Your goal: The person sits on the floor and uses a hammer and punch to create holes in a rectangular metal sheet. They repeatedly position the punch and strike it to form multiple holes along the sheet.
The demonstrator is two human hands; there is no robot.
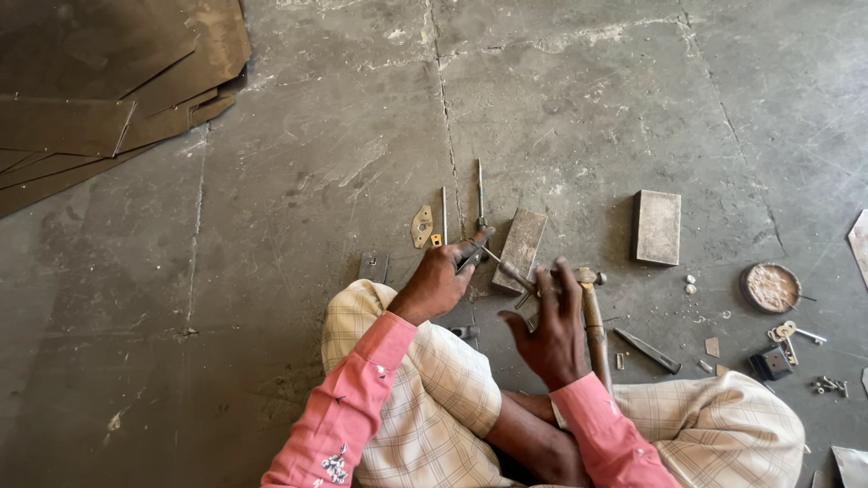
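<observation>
We see the left hand (437,282) clamped on a thin grey metal punch (488,255) slanted beside the worn rectangular steel block (520,248) on the floor, while the right hand (553,327), fingers loosely apart, lies against the wooden-handled hammer (593,327).

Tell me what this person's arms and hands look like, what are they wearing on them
Both arms wear long pink sleeves with buttoned cuffs that end at the wrists. The left sleeve carries a small white patterned patch near the elbow; the right sleeve looks plain. The left hand and right hand are bare, with no gloves, and no rings or watch are visible.
</observation>
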